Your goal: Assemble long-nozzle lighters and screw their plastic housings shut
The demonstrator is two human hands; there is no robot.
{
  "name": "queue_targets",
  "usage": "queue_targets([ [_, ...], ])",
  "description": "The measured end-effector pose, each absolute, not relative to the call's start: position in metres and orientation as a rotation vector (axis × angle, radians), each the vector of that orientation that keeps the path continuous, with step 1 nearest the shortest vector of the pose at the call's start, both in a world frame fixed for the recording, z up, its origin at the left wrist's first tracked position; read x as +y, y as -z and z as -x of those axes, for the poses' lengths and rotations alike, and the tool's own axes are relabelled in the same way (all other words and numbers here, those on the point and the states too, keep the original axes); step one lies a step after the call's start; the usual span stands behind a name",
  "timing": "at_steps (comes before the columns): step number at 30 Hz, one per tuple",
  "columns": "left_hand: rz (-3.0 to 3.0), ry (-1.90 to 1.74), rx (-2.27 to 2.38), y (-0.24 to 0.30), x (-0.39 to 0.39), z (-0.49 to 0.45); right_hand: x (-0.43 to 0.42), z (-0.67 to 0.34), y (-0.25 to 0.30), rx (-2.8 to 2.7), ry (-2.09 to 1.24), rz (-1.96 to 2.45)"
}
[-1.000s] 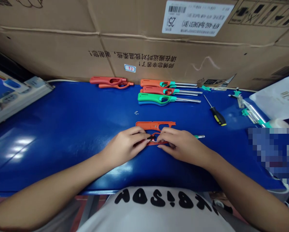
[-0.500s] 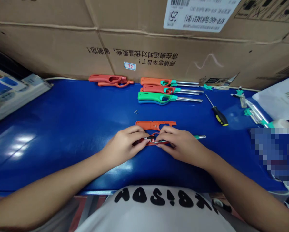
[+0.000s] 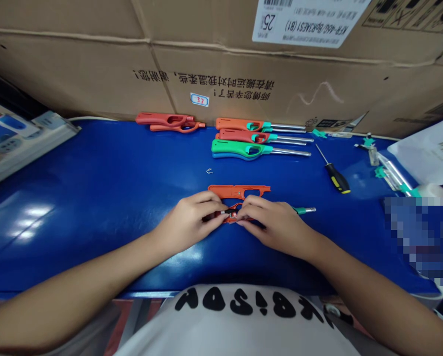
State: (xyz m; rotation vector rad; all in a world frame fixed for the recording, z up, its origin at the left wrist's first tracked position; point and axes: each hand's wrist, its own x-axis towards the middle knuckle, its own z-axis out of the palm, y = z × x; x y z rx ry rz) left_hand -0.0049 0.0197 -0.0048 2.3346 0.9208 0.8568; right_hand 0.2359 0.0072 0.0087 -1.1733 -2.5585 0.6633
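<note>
Between my two hands lies an opened orange lighter half-shell with small inner parts, among them a small black piece with a metallic end. My left hand is closed at its left end, thumb and fingers pinching by the metallic end of the black piece. From the right, my right hand pinches at the shell's inner parts, its fingertips close to the left ones. A green-collared metal nozzle sticks out beyond my right hand. Just behind my fingers rests the other orange half-shell. My fingers hide much of the lighter.
Several assembled lighters lie along a cardboard box, with orange-red lighter handles to their left. A black-yellow screwdriver lies at right, near loose metal tubes and green parts. A power strip sits far left on the blue table.
My right fingertips have shifted slightly left, closer to my left fingertips. A pale wire seen along the shell earlier is now mostly hidden. My left hand stays nearly still.
</note>
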Motion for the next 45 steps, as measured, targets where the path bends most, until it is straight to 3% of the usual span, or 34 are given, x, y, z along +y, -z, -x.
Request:
queue_targets([
  [11,-2.274,-0.838,0.942,0.002,0.019,0.005,0.016,-0.245,-0.022,-2.140,-1.343,1.249],
  [19,-2.291,-0.809,0.937,0.001,0.020,0.006,0.017,-0.242,-0.010,-2.328,-0.991,1.102],
  [45,-2.435,-0.831,0.928,0.010,0.017,0.002,0.015,-0.236,-0.008,-2.387,-0.814,1.203],
])
